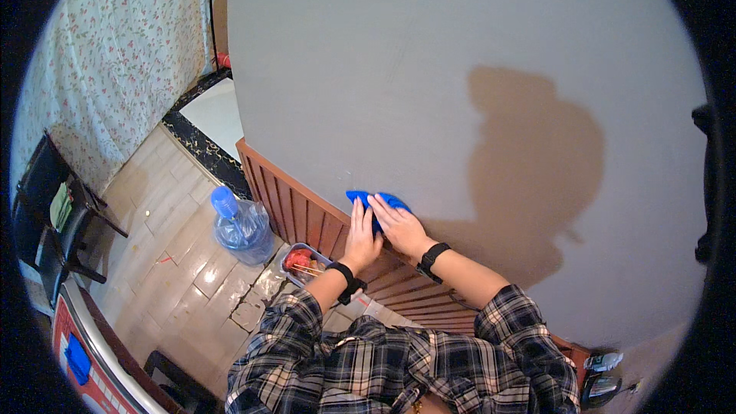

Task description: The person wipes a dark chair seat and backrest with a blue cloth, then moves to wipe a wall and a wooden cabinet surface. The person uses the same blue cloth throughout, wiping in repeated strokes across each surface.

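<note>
A blue cloth (394, 201) lies bunched against the grey wall (356, 80), just above the top rail of the slatted brown wood wainscot (299, 201). Both of my hands press it flat, with the fingers stretched and pointing up the wall. My left hand (361, 240) rests on the cloth's left and lower part. Beside it, my right hand (404, 232) covers the middle and right of the cloth. The two hands nearly touch, and much of the cloth is hidden beneath them. Each wrist wears a black band.
A water bottle with a blue hand pump (244, 236) and a plastic bin of rubbish (305, 264) stand on the tiled floor by the wainscot. Black chairs (63, 218) and a red-and-white table (86, 351) are at left. A floral curtain (126, 40) hangs behind.
</note>
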